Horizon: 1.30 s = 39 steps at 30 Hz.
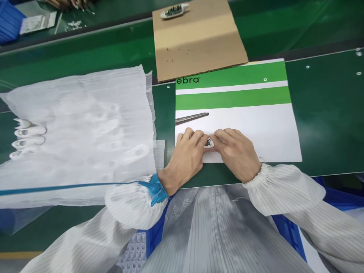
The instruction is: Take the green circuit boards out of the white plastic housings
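A small white part (209,143) with dark markings or components inside is pinched between both hands, above the lower edge of a white and green printed sheet (256,129). My left hand (189,157), with a blue strap at its wrist, is closed on the part's left side. On its right side, my right hand (236,151) is closed with thumb and fingertips against it. The fingers cover most of the part, so its full shape is hidden.
White foam sheeting (79,132) lies at the left, with several white shells (30,131) at its edge. Behind the printed sheet, a cardboard piece (199,41) carries a white part with a green board (174,11). Another person's hand (81,3) shows at the top left.
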Each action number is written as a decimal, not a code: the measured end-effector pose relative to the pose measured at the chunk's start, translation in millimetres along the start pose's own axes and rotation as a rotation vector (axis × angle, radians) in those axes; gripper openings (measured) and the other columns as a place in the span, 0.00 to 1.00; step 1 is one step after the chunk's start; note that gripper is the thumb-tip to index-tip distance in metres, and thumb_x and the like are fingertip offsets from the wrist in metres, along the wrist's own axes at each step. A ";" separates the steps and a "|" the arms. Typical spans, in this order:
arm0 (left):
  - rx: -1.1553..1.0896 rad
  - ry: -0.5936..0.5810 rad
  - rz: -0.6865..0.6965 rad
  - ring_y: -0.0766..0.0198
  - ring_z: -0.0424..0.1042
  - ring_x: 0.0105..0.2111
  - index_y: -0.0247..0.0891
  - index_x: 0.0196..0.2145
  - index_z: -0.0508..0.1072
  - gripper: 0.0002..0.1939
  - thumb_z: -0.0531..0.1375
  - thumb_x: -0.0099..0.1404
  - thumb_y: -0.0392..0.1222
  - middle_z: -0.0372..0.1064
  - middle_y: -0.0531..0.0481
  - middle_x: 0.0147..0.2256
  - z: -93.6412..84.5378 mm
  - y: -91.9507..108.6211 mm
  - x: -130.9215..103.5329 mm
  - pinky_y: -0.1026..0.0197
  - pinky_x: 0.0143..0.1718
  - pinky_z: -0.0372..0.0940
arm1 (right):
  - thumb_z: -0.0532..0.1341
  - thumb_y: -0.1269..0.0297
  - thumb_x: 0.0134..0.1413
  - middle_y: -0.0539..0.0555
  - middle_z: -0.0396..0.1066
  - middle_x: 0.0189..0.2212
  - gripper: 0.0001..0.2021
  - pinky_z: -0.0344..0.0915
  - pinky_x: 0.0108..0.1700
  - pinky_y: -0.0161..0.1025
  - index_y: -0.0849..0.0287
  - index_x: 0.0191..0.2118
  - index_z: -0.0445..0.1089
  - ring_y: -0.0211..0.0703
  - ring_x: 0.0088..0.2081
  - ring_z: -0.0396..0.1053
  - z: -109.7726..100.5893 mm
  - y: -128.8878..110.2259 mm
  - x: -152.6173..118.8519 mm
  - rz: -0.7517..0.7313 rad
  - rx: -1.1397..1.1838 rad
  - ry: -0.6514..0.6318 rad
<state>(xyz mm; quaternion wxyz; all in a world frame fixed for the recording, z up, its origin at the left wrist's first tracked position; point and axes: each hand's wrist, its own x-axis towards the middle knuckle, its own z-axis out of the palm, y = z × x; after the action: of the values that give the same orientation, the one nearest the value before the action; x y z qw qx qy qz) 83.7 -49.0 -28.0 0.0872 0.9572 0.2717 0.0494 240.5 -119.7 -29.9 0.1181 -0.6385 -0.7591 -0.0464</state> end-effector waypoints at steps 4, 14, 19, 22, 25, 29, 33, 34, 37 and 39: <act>0.078 -0.067 0.073 0.49 0.60 0.43 0.31 0.41 0.68 0.09 0.55 0.62 0.31 0.63 0.40 0.40 -3.6 1.6 2.8 0.50 0.37 0.58 | 0.55 0.74 0.64 0.53 0.70 0.35 0.10 0.61 0.40 0.42 0.60 0.34 0.72 0.43 0.35 0.62 1.4 3.5 2.7 0.052 0.139 -0.079; -0.396 0.046 0.088 0.54 0.61 0.51 0.33 0.54 0.64 0.19 0.50 0.74 0.49 0.64 0.40 0.50 -11.8 -30.2 27.3 0.50 0.55 0.60 | 0.59 0.67 0.62 0.55 0.70 0.35 0.06 0.63 0.39 0.44 0.60 0.39 0.74 0.46 0.37 0.63 3.2 0.0 -2.0 0.114 0.217 -0.044; -0.418 0.051 0.140 0.55 0.63 0.45 0.35 0.42 0.66 0.15 0.42 0.75 0.42 0.65 0.40 0.43 1.7 -28.5 40.7 0.51 0.51 0.61 | 0.57 0.71 0.63 0.55 0.71 0.37 0.08 0.63 0.41 0.43 0.62 0.43 0.73 0.45 0.37 0.63 -2.2 -7.9 -0.1 0.143 0.273 -0.044; -0.390 0.039 0.123 0.56 0.63 0.40 0.37 0.35 0.64 0.16 0.41 0.75 0.41 0.64 0.43 0.37 7.1 -27.9 41.3 0.51 0.48 0.62 | 0.59 0.68 0.63 0.55 0.71 0.37 0.08 0.62 0.39 0.43 0.61 0.45 0.72 0.45 0.37 0.64 -1.7 -6.4 1.6 0.168 0.273 -0.065; -0.402 0.033 0.117 0.57 0.62 0.40 0.36 0.37 0.64 0.14 0.43 0.75 0.42 0.64 0.44 0.38 6.9 -28.1 36.3 0.52 0.47 0.63 | 0.63 0.57 0.60 0.55 0.72 0.39 0.11 0.60 0.40 0.45 0.58 0.43 0.72 0.47 0.38 0.66 2.0 -2.2 -1.8 0.182 0.285 -0.068; -0.446 0.064 -0.014 0.55 0.63 0.46 0.36 0.44 0.67 0.14 0.56 0.70 0.51 0.66 0.44 0.44 0.2 -22.6 6.9 0.50 0.50 0.62 | 0.62 0.54 0.61 0.54 0.73 0.42 0.11 0.58 0.46 0.47 0.55 0.43 0.69 0.49 0.43 0.69 4.2 -2.0 -16.9 0.305 0.372 0.054; -0.593 0.082 -0.197 0.58 0.67 0.44 0.39 0.42 0.69 0.11 0.62 0.66 0.48 0.67 0.48 0.42 -3.5 -5.6 -28.0 0.54 0.46 0.66 | 0.60 0.56 0.62 0.52 0.74 0.39 0.08 0.57 0.46 0.47 0.54 0.42 0.68 0.48 0.42 0.69 5.9 -6.5 -34.5 0.431 0.425 0.118; -0.639 0.106 -0.232 0.59 0.68 0.43 0.40 0.42 0.69 0.11 0.62 0.66 0.47 0.68 0.48 0.42 -3.8 -0.2 -32.8 0.55 0.44 0.67 | 0.60 0.57 0.62 0.52 0.74 0.39 0.08 0.57 0.46 0.47 0.54 0.42 0.68 0.49 0.42 0.69 6.9 -7.2 -37.2 0.441 0.433 0.119; -0.709 0.188 -0.254 0.59 0.70 0.44 0.41 0.41 0.69 0.11 0.65 0.64 0.46 0.69 0.48 0.43 -5.3 13.3 -36.8 0.56 0.44 0.68 | 0.59 0.59 0.62 0.53 0.75 0.41 0.06 0.57 0.45 0.48 0.54 0.42 0.68 0.50 0.43 0.69 9.9 -8.7 -41.2 0.453 0.453 0.123; -0.709 0.232 -0.237 0.59 0.70 0.44 0.40 0.40 0.69 0.12 0.65 0.63 0.47 0.70 0.48 0.43 -7.2 16.0 -34.3 0.55 0.44 0.68 | 0.60 0.60 0.61 0.53 0.75 0.41 0.06 0.58 0.46 0.49 0.53 0.42 0.68 0.50 0.44 0.69 9.5 -10.3 -41.0 0.462 0.474 0.131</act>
<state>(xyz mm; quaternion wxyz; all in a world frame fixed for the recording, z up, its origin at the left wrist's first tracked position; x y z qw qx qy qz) 61.7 -79.5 -19.4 0.3864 0.8177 0.3544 0.2377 235.7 -158.7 -48.0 0.3190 -0.7443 -0.5747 0.1184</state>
